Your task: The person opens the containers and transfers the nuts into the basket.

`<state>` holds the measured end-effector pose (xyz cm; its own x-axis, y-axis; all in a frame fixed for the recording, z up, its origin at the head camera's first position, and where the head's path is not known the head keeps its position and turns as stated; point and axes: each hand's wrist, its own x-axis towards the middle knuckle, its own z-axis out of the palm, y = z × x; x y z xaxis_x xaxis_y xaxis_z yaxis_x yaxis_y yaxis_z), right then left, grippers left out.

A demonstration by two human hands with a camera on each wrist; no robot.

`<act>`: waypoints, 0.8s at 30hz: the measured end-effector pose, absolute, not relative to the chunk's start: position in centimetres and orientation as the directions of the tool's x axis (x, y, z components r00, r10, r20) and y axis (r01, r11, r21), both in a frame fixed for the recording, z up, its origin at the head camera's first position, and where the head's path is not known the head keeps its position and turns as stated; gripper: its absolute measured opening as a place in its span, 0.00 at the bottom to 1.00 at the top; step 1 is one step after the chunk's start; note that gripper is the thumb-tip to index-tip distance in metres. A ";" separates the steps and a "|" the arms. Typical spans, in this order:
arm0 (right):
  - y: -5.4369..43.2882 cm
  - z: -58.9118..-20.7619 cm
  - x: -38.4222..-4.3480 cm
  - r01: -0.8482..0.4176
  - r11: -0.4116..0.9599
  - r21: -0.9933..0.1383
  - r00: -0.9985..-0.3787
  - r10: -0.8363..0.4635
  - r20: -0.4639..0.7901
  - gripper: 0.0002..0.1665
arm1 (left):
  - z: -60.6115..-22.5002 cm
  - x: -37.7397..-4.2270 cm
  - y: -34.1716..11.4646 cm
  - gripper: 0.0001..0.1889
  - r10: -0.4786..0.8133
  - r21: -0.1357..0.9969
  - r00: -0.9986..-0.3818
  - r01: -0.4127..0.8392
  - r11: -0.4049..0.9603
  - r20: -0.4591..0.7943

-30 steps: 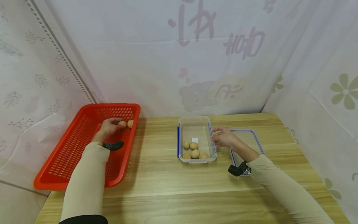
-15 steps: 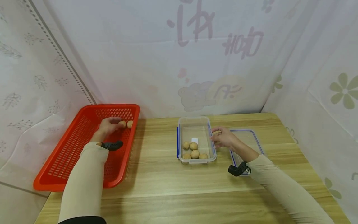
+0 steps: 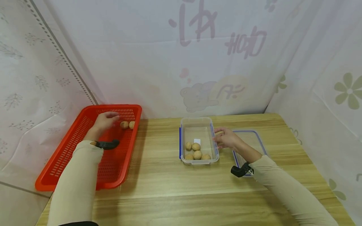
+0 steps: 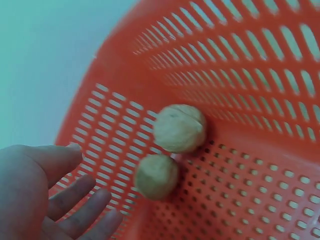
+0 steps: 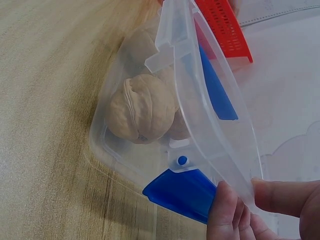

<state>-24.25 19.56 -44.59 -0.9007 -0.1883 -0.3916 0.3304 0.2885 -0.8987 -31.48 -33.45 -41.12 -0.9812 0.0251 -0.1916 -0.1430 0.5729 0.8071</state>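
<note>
In the head view, two walnuts [image 3: 124, 125] lie side by side in the far right corner of a red plastic basket [image 3: 135, 138]. My left hand [image 3: 105, 121] hovers inside the basket, just left of them. In the left wrist view its fingers [image 4: 80, 192] are spread and hold nothing, with a gap to both walnuts [image 4: 180, 128]. My right hand [image 3: 226, 139] pinches the right wall of a clear plastic food container [image 3: 198, 162]. The right wrist view shows thumb and fingers on either side of its rim. Several walnuts [image 5: 142, 107] and a small white piece [image 3: 197, 141] lie in it.
A clear lid [image 3: 249, 135] with a blue seal lies on the wooden table [image 3: 158, 188], partly under my right forearm. Blue clips [image 5: 182, 192] hang on the container's sides. A patterned white curtain [image 3: 158, 62] stands behind and at both sides.
My left hand has drawn back from the walnuts, moving left and slightly up in the head view. Both walnuts stay in the basket corner. My right hand and the container have not moved.
</note>
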 end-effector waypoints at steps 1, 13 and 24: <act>19.6 -44.6 -24.3 0.331 0.289 -0.898 -0.901 -0.186 -0.392 0.28 | -40.9 -31.5 -33.5 0.29 0.027 0.805 -0.982 -0.136 0.577 -0.186; 19.7 -44.7 -24.3 0.328 0.293 -0.898 -0.896 -0.206 -0.394 0.29 | -38.2 -31.0 -32.7 0.26 0.104 0.632 -0.993 0.048 0.773 -0.052; 19.7 -44.5 -24.3 0.329 0.293 -0.898 -0.897 -0.201 -0.394 0.29 | -35.7 -30.0 -30.6 0.28 0.207 0.565 -0.978 0.158 0.810 -0.024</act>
